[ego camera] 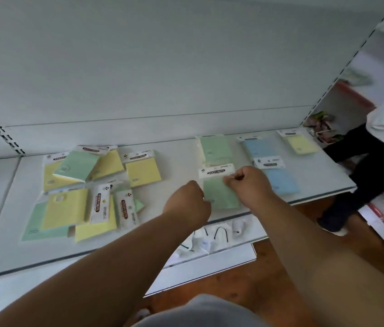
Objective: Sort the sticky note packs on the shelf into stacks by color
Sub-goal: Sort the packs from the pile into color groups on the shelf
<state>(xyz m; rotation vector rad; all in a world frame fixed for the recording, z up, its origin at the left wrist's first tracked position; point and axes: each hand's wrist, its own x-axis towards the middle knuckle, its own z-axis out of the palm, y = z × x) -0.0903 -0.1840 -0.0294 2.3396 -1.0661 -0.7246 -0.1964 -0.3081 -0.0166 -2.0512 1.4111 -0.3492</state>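
A green sticky note pack (220,193) lies on the white shelf (174,156) near its front edge. My left hand (187,201) grips its left edge and my right hand (249,181) pinches its right side under the white header. Behind it lies another green pack (215,149). To the right are two blue packs (278,180) (256,147) and a yellow pack (300,143). On the left sits a mixed heap of yellow and green packs (77,187), with a single yellow pack (142,172) beside it.
The shelf's front edge runs diagonally below my arms. A lower shelf (212,241) holds small white items. Another person in dark trousers (361,185) stands at the right end of the shelf. Slotted uprights flank the back panel.
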